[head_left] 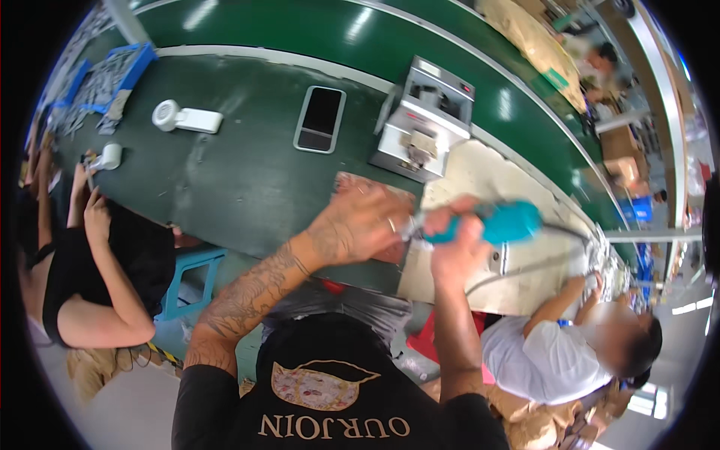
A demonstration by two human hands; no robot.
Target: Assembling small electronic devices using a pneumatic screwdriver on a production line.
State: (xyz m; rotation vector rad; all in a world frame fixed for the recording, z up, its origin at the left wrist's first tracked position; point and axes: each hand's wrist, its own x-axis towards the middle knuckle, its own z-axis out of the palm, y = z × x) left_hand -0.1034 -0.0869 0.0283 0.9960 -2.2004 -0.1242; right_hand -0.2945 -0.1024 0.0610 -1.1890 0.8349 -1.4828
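The right hand (460,247) grips a teal tool (515,221) pointing toward the curled left hand (354,225), whose hold is unclear.

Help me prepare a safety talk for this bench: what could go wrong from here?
The left hand is right at the tip of the teal tool gripped in the right hand, so a slip could hurt its fingers; the contact point is too blurred to tell more.
The dark cable trails from the tool toward the right, so it might snag or tug the tool off line.
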